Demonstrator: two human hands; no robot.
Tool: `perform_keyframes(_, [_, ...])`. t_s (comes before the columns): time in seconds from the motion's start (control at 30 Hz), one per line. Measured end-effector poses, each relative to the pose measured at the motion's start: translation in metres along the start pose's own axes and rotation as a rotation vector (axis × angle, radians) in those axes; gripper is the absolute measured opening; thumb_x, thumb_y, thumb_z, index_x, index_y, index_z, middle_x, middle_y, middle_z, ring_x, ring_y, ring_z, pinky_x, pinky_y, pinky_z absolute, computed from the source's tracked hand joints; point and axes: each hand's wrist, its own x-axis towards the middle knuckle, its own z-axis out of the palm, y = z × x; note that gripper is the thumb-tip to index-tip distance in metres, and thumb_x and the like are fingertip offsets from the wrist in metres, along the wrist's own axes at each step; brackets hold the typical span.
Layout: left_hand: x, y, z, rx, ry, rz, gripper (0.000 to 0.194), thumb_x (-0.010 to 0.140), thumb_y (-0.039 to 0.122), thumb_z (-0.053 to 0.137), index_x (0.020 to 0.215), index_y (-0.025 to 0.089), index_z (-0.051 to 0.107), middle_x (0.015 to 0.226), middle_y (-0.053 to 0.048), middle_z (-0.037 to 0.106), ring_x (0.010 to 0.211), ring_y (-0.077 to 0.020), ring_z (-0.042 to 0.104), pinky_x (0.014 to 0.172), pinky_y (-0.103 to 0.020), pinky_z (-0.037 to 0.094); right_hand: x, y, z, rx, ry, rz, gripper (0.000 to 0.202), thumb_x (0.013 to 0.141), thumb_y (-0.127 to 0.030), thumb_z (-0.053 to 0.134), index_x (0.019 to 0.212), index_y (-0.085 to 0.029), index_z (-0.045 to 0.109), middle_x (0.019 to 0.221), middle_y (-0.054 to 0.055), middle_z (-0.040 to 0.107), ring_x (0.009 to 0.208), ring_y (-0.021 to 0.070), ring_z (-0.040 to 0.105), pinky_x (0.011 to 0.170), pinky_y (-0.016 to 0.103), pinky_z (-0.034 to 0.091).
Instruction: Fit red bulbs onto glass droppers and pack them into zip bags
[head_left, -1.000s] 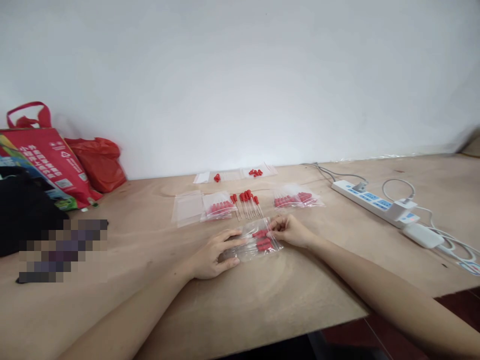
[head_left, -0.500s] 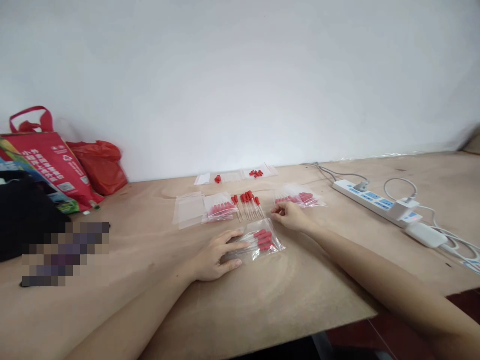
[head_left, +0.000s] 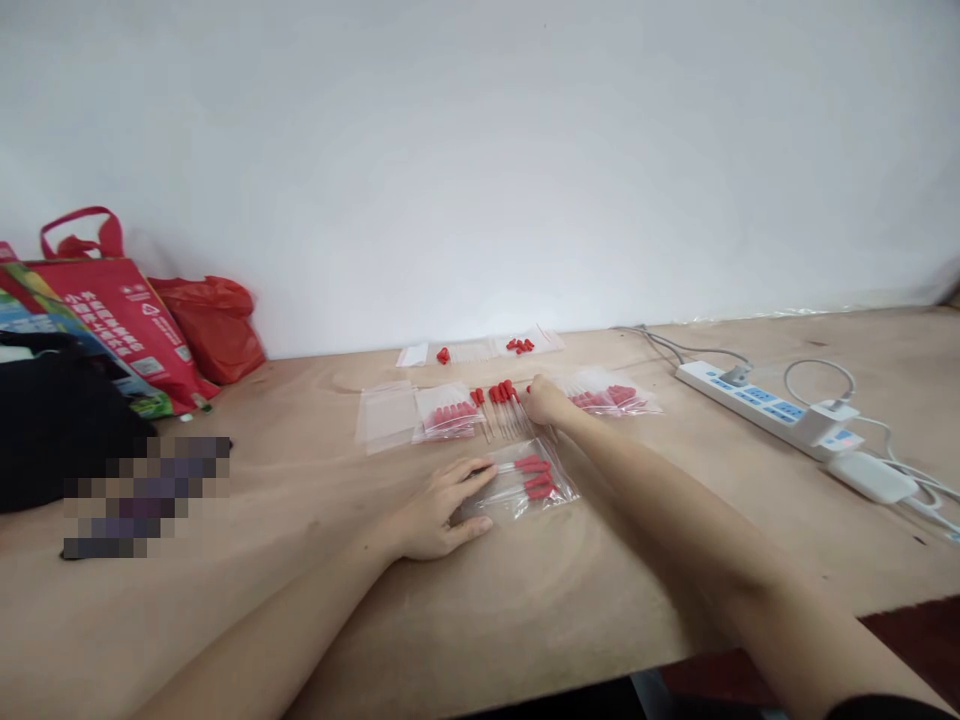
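My left hand (head_left: 442, 510) lies with its fingers stretched out and apart, pressing on the left end of a clear plastic bag (head_left: 566, 488). Inside that bag are several droppers (head_left: 531, 466) with red rubber bulbs and clear stems. Beyond it, loose red-bulbed droppers (head_left: 504, 392) lie in a row, bulbs pointing away from me. At the right end of this row my right hand (head_left: 547, 402) is closed, with a red dropper bulb (head_left: 529, 388) showing at its fingertips. The hand hides most of that dropper.
Filled bags lie left (head_left: 448, 412) and right (head_left: 619, 395) of the row, with a flat zip bag (head_left: 386, 415) farther left. Loose red bulbs (head_left: 519, 346) are near the wall. A power strip (head_left: 739, 400) with cables sits right; red bags (head_left: 217, 325) stand left.
My right hand has moved left and slightly away from me, to the end of the dropper row. My left hand stays on the bag. The whole view has shifted slightly.
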Motion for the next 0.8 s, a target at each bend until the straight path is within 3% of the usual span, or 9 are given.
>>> perform_keyframes(0.1, [0.0, 0.0, 0.0, -0.008, 0.008, 0.016, 0.048, 0.083, 0.036, 0.046, 0.129, 0.029, 0.036, 0.137, -0.006, 0.032, 0.125, -0.0275, 0.029, 0.1, -0.047, 0.027, -0.015, 0.004, -0.018, -0.008, 0.083, -0.002, 0.047, 0.066, -0.01, 0.049, 0.112, -0.01, 0.042, 0.085, 0.012, 0.058, 0.086, 0.0252, 0.055, 0.075, 0.034, 0.042])
perform_keyframes(0.17, [0.0, 0.0, -0.001, -0.015, 0.012, 0.027, 0.044, 0.083, 0.034, 0.047, 0.126, 0.032, 0.04, 0.137, -0.004, 0.032, 0.124, -0.027, 0.03, 0.1, -0.047, 0.027, -0.032, 0.011, -0.028, 0.058, 0.149, -0.044, 0.05, 0.069, -0.013, 0.044, 0.118, -0.013, 0.035, 0.08, 0.006, 0.056, 0.075, 0.0197, 0.055, 0.072, 0.033, 0.043])
perform_keyframes(0.3, [0.0, 0.0, -0.002, -0.013, 0.019, 0.029, 0.045, 0.083, 0.035, 0.047, 0.127, 0.032, 0.038, 0.137, -0.003, 0.031, 0.124, -0.027, 0.03, 0.1, -0.047, 0.027, -0.068, 0.024, -0.034, 0.328, 0.222, 0.026, 0.042, 0.073, -0.022, 0.041, 0.114, -0.018, 0.033, 0.072, -0.003, 0.046, 0.051, 0.0105, 0.047, 0.052, 0.025, 0.041])
perform_keyframes(0.4, [0.001, 0.0, -0.002, 0.007, 0.021, 0.024, 0.047, 0.083, 0.035, 0.047, 0.129, 0.032, 0.037, 0.137, -0.004, 0.031, 0.124, -0.0277, 0.029, 0.1, -0.048, 0.027, -0.084, 0.025, -0.028, 0.481, 0.248, 0.091, 0.041, 0.072, -0.024, 0.042, 0.112, -0.02, 0.032, 0.068, -0.006, 0.04, 0.043, 0.0074, 0.042, 0.042, 0.021, 0.036])
perform_keyframes(0.53, [0.001, -0.001, -0.001, 0.025, -0.001, 0.002, 0.048, 0.084, 0.037, 0.045, 0.13, 0.03, 0.036, 0.138, -0.006, 0.03, 0.125, -0.0282, 0.027, 0.1, -0.049, 0.026, -0.089, 0.018, -0.02, 0.5, 0.22, 0.078, 0.039, 0.071, -0.026, 0.044, 0.108, -0.021, 0.033, 0.07, -0.006, 0.039, 0.043, 0.006, 0.042, 0.04, 0.02, 0.035])
perform_keyframes(0.8, [0.001, -0.002, 0.001, -0.015, 0.023, 0.011, 0.047, 0.083, 0.036, 0.046, 0.129, 0.031, 0.037, 0.138, -0.005, 0.029, 0.126, -0.0286, 0.026, 0.101, -0.048, 0.026, -0.088, 0.012, -0.021, 0.628, 0.33, 0.09, 0.035, 0.07, -0.024, 0.046, 0.1, -0.024, 0.028, 0.071, -0.007, 0.038, 0.045, 0.0068, 0.047, 0.043, 0.022, 0.042])
